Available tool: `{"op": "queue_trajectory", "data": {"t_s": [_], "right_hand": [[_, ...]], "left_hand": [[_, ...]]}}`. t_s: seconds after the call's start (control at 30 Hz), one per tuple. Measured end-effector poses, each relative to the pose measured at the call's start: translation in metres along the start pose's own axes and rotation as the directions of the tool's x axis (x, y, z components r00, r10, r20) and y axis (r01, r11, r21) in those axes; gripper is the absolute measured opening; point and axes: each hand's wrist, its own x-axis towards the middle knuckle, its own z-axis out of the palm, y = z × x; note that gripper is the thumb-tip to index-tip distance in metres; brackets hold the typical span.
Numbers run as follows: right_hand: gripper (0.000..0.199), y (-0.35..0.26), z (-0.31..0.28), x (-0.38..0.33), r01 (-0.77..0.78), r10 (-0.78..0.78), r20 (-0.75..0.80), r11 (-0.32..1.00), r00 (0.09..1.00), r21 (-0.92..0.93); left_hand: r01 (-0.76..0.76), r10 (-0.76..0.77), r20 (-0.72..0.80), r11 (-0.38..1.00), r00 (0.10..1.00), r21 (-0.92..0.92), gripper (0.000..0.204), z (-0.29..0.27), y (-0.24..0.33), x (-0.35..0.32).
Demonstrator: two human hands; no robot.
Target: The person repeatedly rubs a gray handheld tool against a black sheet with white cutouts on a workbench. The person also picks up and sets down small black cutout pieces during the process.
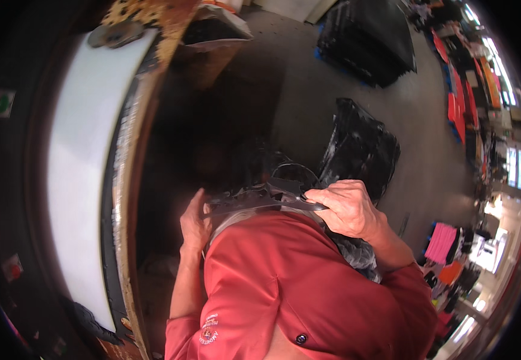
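Note:
A dark, thin, irregular sheet piece with cut-out edges stretches across in front of my waist. I cannot make out its material. My right hand pinches its right end between thumb and curled fingers. At the left end of the piece, my left hand has its fingers pointing up and its grip on the edge, partly hidden in shadow. Beyond the piece, the area is very dark and little shows there.
On the left, a long white board lies along a worn wooden edge, beside a dark panel with a green button. Ahead to the right are a black bag and a black stack. Colourful piles line the far right.

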Motion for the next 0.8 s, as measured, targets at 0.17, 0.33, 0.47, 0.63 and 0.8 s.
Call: {"op": "queue_trajectory", "data": {"t_s": [0.17, 0.33, 0.47, 0.63, 0.8], "right_hand": [[0.034, 0.05, -0.044, -0.074, -0.109, 0.106, -0.097, 0.994, 0.99, -0.029], [0.021, 0.094, -0.083, -0.135, -0.298, 0.282, -0.244, 0.954, 0.928, -0.031], [0.019, 0.124, -0.108, -0.16, -0.424, 0.414, -0.315, 0.905, 0.854, 0.042], [0.02, 0.162, -0.149, -0.173, -0.619, 0.577, -0.339, 0.785, 0.743, -0.021], [0.025, 0.233, -0.198, -0.165, -0.845, 0.801, -0.293, 0.532, 0.522, -0.05]], "left_hand": [[-0.185, 0.153, 0.313, 0.98, 0.937, 0.076, 0.028, 0.035, 0.022, 0.03], [-0.215, 0.14, 0.358, 0.96, 0.923, 0.179, 0.013, 0.059, 0.052, 0.071], [-0.289, 0.215, 0.36, 0.943, 0.908, 0.164, 0.013, 0.087, 0.095, 0.114], [-0.412, 0.354, 0.291, 0.896, 0.889, 0.167, 0.013, 0.115, 0.153, 0.186], [-0.438, 0.389, 0.3, 0.891, 0.871, 0.117, 0.012, 0.154, 0.215, 0.273]]}}
